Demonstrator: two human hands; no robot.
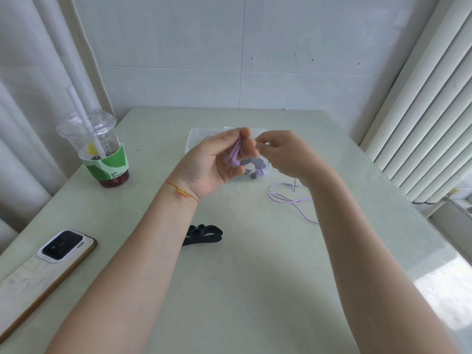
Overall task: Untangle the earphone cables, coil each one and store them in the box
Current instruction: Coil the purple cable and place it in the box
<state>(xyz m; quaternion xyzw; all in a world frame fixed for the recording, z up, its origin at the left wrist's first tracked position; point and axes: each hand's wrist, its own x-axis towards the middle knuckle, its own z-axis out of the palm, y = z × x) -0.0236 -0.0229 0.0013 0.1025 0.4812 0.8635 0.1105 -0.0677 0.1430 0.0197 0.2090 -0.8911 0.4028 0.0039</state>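
A pale green table [229, 290] is set against a white tiled wall, with curtains to the left and a ribbed radiator to the right. Both hands are raised over a clear plastic box [195, 139] at the far middle of the table, probably so that the finished coil can be dropped straight in. One purple earphone cable [236, 154] is held in the left hand [217, 162], whose fingers are curled round a bundle of it, palm turned up, apparently to act as the form on which loops are gathered. The right hand [283, 154] is held just beside it with fingertips drawn together in a pinch; the strand between them is too fine to be made out for certain. The rest of the cable [288, 200] is left trailing in loose curves on the table, its plug end near the right wrist. Some round grey and dark pieces are seen in the box. One black cable tie [204, 235], one phone [51, 261] and one lidded cup [99, 149] with a straw are counted on the table.
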